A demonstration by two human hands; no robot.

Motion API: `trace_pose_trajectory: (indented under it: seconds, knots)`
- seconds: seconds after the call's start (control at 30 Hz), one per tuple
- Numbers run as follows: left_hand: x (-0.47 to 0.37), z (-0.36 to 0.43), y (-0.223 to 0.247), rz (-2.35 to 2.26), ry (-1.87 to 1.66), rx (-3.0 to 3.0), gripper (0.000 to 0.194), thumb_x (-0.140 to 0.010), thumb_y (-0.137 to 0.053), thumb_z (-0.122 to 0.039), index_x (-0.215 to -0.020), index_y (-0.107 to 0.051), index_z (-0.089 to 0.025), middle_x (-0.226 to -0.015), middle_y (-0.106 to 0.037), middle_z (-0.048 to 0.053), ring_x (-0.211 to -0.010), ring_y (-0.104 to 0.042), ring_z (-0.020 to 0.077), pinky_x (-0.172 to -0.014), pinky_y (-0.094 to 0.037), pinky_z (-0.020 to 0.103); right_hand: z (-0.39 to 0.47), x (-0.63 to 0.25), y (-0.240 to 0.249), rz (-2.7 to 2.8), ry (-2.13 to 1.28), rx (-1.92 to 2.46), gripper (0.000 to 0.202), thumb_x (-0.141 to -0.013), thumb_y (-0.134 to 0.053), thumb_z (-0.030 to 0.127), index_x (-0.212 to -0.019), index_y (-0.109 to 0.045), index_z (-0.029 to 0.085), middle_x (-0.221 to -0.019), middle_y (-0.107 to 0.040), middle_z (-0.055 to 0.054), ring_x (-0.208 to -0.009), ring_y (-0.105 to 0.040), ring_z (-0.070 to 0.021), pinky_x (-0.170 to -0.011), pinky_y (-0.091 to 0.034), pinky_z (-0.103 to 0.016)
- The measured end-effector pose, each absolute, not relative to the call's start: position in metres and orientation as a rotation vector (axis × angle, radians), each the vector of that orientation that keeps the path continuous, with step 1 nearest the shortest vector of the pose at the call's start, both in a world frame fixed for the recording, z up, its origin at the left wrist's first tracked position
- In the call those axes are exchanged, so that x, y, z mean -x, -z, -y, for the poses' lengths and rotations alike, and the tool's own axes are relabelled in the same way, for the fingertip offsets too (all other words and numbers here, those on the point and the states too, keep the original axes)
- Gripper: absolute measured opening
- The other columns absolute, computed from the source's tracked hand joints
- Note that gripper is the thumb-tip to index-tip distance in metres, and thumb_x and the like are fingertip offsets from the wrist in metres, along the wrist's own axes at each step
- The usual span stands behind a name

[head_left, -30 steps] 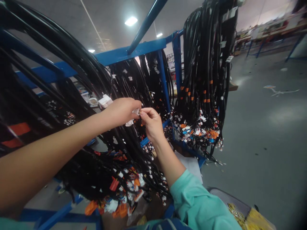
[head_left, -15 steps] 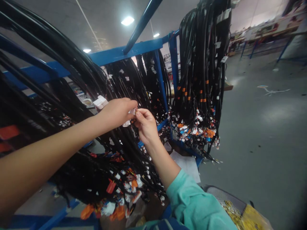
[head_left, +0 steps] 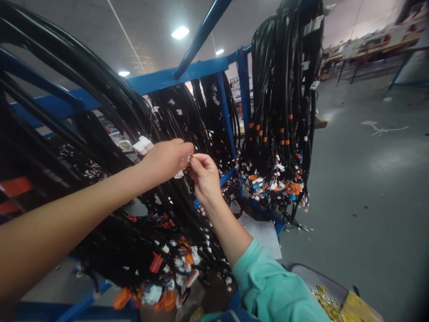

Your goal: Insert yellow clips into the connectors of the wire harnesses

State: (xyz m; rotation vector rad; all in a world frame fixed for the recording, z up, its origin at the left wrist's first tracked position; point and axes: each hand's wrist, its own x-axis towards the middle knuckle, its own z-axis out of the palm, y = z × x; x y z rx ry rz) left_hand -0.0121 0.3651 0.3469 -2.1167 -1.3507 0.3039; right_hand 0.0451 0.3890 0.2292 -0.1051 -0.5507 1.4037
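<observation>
My left hand [head_left: 172, 156] is closed on a small white connector [head_left: 187, 158], mostly covered by its fingers. Right beside it my right hand [head_left: 205, 174] pinches at the same connector with thumb and forefinger; a tiny yellowish bit shows at the fingertips, too small to name. A larger white connector block [head_left: 143, 145] sits by my left wrist. Both hands are in front of thick black wire harnesses [head_left: 114, 98] that hang over a blue frame. Below the hands, the harness ends carry orange, red and white connectors [head_left: 156, 263].
The blue rack [head_left: 201, 69] crosses ahead at hand height and above. More black harnesses [head_left: 278, 89] hang on the right. A grey mesh basket [head_left: 303, 273] with small yellow parts [head_left: 326, 302] stands at lower right. White paper [head_left: 263, 232] lies low on the rack.
Both hands stay together at the connector with hardly any movement. The view has shifted slightly, so the surroundings sit a little lower and further right.
</observation>
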Motion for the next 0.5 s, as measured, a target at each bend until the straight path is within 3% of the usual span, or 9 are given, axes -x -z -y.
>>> trace_pose_trajectory:
  seconds: [0.5]
  knots:
    - [0.0139, -0.3652, -0.3464, 1.306, -0.322, 2.101, 0.018, -0.086, -0.048, -0.024, -0.095, -0.061, -0.016, -0.088, -0.061, 0.007, -0.081, -0.062, 0.022, -0.062, -0.042, 0.026, -0.3863, -0.0472, -0.2323, 0.537, -1.435, 0.093, 0.03, -0.058, -0.076, 0.029, -0.076, -0.054, 0.02, -0.065, -0.049, 0.007, -0.054, -0.041, -0.0047, -0.044, -0.03, -0.016]
